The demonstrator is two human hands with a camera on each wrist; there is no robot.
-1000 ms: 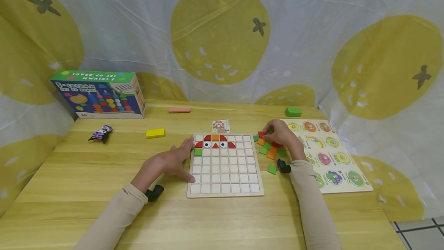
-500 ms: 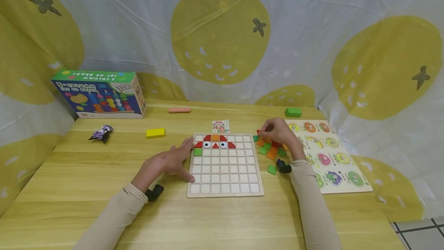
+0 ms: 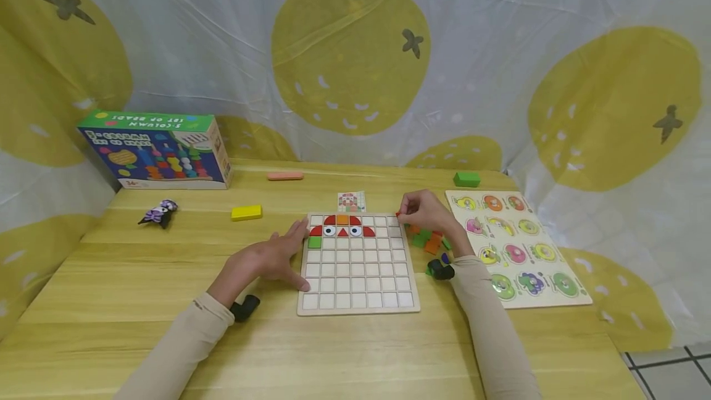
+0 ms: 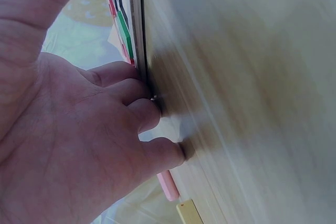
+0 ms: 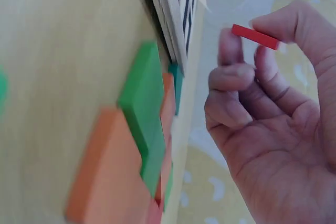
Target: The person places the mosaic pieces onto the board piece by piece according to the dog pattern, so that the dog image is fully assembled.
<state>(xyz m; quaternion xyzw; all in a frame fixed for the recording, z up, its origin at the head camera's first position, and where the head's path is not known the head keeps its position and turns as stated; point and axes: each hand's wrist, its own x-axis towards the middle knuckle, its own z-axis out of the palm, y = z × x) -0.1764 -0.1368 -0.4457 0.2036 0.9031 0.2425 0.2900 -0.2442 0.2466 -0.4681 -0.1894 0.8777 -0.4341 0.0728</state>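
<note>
- Since the earlier frame, the right hand point(image 3: 424, 210) has come left with the red piece point(image 3: 397, 214), from above the pile point(image 3: 432, 244) to the far right corner of the grid point(image 3: 358, 256).
- On the left, the left hand point(image 3: 272, 258) lies with fingers spread and gripping nothing, fingertips and thumb along the grid's left edge; it is well apart from the red piece.
- Just inside that edge, the green square point(image 3: 315, 242) sits below the two far rows, where the other set pieces are.
- Past the grid's far edge, towards the desk's point(image 3: 355, 350) far edge, lies the card point(image 3: 352, 202).
- At the far right corner, the right thumb and a fingertip pinch the red piece, which juts out leftwards from them, over the grid's side. The right wrist view shows it edge-on, a thin bar with its long axis slanting across the pinch; its outline cannot be told, nor whether it touches the grid.
- Beside the grid's right edge is the pile, under the right hand, then the fruit board point(image 3: 514, 271).
</note>
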